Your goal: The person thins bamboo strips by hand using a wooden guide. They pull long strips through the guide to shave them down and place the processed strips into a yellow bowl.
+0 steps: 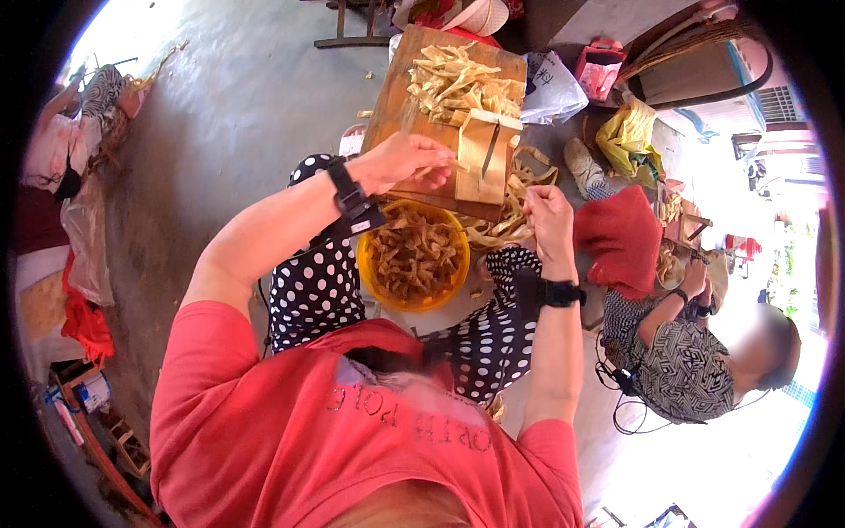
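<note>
We are pinching with left hand (407,165) and right hand (550,216), contents indistinct, beside the slotted block (473,141), a basin (414,305) sitting near, probably for reach.

A brown wooden board (394,110) bears a heap of pale strips (458,81) and a slotted wooden block (475,143)

Lettered red shirt (264,414), white bag (560,95) with writing

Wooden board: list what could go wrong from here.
Pale strips heaped loosely on the wooden board could slide off. The yellow bowl, full of brown pieces between the legs, might spill if knocked. The left hand, close to the slotted wooden block, could bump it.
</note>
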Demonstrator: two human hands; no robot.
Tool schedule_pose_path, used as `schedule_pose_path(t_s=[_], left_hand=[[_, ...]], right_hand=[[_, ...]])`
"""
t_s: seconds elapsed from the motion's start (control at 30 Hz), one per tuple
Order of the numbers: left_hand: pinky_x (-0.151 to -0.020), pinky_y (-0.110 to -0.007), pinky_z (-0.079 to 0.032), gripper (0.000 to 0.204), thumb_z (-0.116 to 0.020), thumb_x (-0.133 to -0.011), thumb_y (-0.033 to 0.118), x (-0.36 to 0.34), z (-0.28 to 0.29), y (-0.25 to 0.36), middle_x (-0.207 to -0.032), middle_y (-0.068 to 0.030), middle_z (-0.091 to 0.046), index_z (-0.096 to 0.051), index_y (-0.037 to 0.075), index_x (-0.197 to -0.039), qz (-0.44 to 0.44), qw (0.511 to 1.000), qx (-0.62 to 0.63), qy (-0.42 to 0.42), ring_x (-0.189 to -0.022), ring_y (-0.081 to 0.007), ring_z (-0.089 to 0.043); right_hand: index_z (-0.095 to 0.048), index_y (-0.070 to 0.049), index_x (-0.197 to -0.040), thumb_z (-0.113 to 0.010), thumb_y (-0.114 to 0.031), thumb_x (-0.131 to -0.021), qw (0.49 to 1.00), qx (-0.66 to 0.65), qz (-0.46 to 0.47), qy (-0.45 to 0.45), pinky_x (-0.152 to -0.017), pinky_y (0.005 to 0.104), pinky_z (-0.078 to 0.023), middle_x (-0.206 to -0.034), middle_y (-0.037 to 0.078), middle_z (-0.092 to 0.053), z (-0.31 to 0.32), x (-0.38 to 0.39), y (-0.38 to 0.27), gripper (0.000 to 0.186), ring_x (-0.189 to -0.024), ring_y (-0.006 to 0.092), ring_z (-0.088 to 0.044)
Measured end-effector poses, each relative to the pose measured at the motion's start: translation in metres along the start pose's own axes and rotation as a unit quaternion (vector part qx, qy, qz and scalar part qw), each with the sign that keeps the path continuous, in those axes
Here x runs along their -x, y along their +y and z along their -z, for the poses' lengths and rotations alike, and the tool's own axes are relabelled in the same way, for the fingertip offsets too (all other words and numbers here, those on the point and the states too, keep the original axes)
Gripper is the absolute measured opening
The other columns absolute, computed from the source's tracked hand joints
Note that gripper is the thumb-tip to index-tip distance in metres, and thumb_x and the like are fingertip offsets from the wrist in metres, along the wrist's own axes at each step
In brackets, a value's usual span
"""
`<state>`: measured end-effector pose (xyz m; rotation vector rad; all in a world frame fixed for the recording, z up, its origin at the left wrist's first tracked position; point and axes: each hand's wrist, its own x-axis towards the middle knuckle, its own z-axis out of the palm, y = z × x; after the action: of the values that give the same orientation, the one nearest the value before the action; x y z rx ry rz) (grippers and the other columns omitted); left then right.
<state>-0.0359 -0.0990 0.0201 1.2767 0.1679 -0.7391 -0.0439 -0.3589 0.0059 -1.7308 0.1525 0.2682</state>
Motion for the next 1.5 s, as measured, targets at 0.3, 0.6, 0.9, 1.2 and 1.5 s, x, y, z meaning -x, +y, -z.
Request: schedule_pose_path(t_s=[0.3,0.6,0.9,1.2,1.5], left_hand=[[-0.065,-0.022,-0.044,0.024,-0.045,-0.085,0.013,0.051,-0.013,-0.054,-0.082,-0.0071,-0.059,-0.05,-0.001,-0.104,-0.011,0.998,-0.032,-0.058,-0.073,-0.0136,-0.057],[-0.066,-0.02,-0.043,0.017,-0.05,-0.082,0.011,0.078,-0.042,-0.029,-0.077,-0.0013,-0.059,-0.057,-0.001,-0.092,-0.275,0.918,-0.274,0.077,-0.074,-0.0057,-0.053],[-0.067,-0.026,-0.043,0.021,-0.052,-0.079,0.014,0.091,-0.029,-0.016,-0.077,-0.0101,-0.061,-0.058,0.002,-0.095,-0.438,0.806,-0.39,0.078,-0.072,-0.0125,-0.055],[-0.058,-0.016,-0.038,0.017,-0.049,-0.083,0.015,0.105,-0.041,0.012,-0.074,-0.0049,-0.06,-0.058,0.001,-0.082,-0.003,0.963,-0.126,-0.239,-0.065,-0.0058,-0.053],[-0.078,-0.027,-0.038,0.013,-0.053,-0.079,0.011,0.095,-0.055,-0.027,-0.089,-0.0059,-0.059,-0.06,0.001,-0.086,-0.224,0.963,-0.008,-0.149,-0.094,-0.0146,-0.047]], right_hand=[[-0.048,-0.003,-0.092,-0.046,-0.009,-0.083,0.988,-0.089,-0.017,-0.126,-0.05,0.0158,-0.036,-0.07,0.003,-0.053,-0.026,0.053,-0.021,0.011,-0.053,0.0052,-0.044],[-0.049,0.001,-0.09,-0.05,-0.009,-0.081,0.976,0.003,0.02,-0.216,-0.05,0.0191,-0.039,-0.068,0.003,-0.055,-0.064,0.07,-0.043,0.013,-0.056,0.0063,-0.048],[-0.053,-0.002,-0.074,-0.052,-0.014,-0.08,0.964,0.066,0.019,-0.259,-0.049,0.0171,-0.032,-0.061,-0.005,-0.046,-0.043,0.082,-0.053,0.013,-0.055,0.0028,-0.039],[-0.053,-0.004,-0.081,-0.052,-0.02,-0.082,0.959,0.02,0.016,-0.281,-0.049,0.0175,-0.035,-0.061,-0.004,-0.049,-0.053,0.097,-0.086,0.016,-0.054,0.004,-0.043],[-0.05,-0.005,-0.069,-0.037,-0.043,-0.085,0.91,-0.223,-0.192,-0.294,-0.037,0.0196,-0.027,-0.048,0.001,-0.04,-0.066,0.109,-0.03,0.044,-0.04,0.0096,-0.037]])
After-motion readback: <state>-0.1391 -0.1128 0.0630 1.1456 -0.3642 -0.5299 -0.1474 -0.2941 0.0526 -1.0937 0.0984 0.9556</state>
